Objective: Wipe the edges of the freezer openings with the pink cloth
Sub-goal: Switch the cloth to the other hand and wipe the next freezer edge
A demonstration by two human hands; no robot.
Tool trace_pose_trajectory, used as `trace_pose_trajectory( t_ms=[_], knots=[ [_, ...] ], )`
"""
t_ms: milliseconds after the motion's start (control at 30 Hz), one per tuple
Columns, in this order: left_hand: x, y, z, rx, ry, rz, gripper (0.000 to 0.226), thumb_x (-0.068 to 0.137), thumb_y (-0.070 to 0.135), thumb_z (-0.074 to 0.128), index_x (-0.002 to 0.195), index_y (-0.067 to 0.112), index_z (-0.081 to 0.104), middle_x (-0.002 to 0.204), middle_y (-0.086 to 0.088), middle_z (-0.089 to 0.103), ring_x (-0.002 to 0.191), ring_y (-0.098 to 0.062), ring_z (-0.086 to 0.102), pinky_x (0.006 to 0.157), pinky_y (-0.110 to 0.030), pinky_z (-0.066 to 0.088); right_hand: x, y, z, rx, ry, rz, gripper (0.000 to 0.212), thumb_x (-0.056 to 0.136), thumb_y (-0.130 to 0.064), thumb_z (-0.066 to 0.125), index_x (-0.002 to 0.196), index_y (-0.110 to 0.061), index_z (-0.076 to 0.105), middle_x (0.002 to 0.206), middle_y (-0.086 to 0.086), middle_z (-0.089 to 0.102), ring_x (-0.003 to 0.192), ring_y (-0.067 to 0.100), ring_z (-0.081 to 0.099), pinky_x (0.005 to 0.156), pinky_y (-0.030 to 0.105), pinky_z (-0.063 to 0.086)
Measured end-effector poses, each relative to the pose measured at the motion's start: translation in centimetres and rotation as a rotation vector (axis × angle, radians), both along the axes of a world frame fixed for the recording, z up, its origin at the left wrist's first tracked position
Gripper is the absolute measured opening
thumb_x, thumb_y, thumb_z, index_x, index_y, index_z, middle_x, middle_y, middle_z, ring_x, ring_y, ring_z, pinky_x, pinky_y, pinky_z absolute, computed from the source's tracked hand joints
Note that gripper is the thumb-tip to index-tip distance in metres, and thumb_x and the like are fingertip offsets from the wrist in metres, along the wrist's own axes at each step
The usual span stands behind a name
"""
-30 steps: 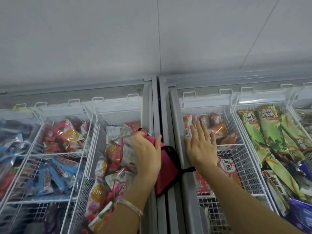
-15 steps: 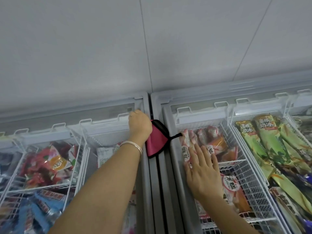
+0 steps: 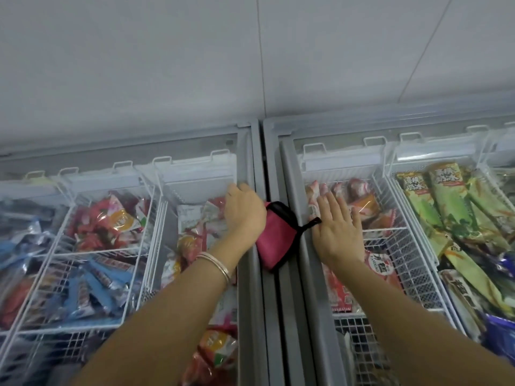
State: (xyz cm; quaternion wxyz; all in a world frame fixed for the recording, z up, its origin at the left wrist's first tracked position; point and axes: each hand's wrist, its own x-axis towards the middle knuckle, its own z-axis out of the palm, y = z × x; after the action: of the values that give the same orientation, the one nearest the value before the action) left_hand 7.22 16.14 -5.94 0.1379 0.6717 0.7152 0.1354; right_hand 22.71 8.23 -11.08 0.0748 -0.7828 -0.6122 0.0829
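Two open chest freezers stand side by side below me. My left hand [image 3: 243,211] grips a pink cloth [image 3: 276,238] with black trim and presses it on the grey right-hand edge of the left freezer [image 3: 252,302]. The cloth hangs over the dark gap between the two freezers. My right hand [image 3: 338,229] lies flat with fingers spread on the left edge of the right freezer [image 3: 312,302], close to the cloth's black loop. A silver bangle sits on my left wrist.
White wire baskets [image 3: 92,252] in both freezers hold several packaged ice creams: red and blue wrappers [image 3: 94,285] on the left, green ones [image 3: 457,207] on the right. A pale wall [image 3: 250,57] rises directly behind the freezers.
My left hand slid the cloth up along the edge to the far corner, then came back down a little. My right hand stayed planted on the right freezer's edge.
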Motion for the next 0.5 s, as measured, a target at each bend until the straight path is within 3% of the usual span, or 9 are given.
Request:
trace_pose_trajectory(
  t_ms=[100,233,333,500],
  knots=[
    [-1.3,-6.4,0.3,0.02,0.058,-0.032,0.022,0.093,0.011,0.043,0.111,-0.001,0.049,0.115,-0.02,0.049,0.099,-0.033,0.05,0.074,-0.038,0.038,0.0,0.2,-0.1,0.024,-0.001,-0.009,0.057,0.096,-0.044,0.013,0.147,-0.02,0.01,0.158,0.003,0.008,0.144,0.018,-0.003,0.118,0.046,0.002],
    [-3.0,-14.8,0.0,0.036,0.087,-0.178,0.024,0.092,0.004,0.04,0.111,-0.003,0.053,0.104,-0.018,0.052,0.091,-0.03,0.05,0.084,-0.032,0.045,0.1,-0.1,0.1,0.007,0.004,0.005,0.055,0.097,-0.041,0.014,0.147,-0.019,0.009,0.158,0.002,0.007,0.144,0.018,-0.002,0.117,0.044,0.0],
    [-3.5,-18.5,-0.1,0.067,-0.049,-0.106,0.03,0.086,0.005,0.06,0.113,-0.007,0.056,0.092,-0.018,0.057,0.076,-0.027,0.058,0.067,-0.028,0.049,0.1,-0.3,0.3,-0.024,0.014,0.013,0.055,0.097,-0.042,0.01,0.147,-0.02,0.005,0.158,0.002,0.003,0.144,0.018,-0.005,0.118,0.044,-0.001],
    [-3.1,-20.5,-0.8,0.034,-0.105,-0.037,0.069,0.091,0.044,0.049,0.142,0.002,0.027,0.122,-0.013,0.047,0.112,-0.023,0.046,0.096,-0.031,0.041,0.2,-0.3,0.3,-0.016,0.011,0.012,0.056,0.096,-0.042,0.009,0.147,-0.019,0.007,0.158,0.003,0.003,0.144,0.02,-0.004,0.118,0.044,0.0]
  ],
)
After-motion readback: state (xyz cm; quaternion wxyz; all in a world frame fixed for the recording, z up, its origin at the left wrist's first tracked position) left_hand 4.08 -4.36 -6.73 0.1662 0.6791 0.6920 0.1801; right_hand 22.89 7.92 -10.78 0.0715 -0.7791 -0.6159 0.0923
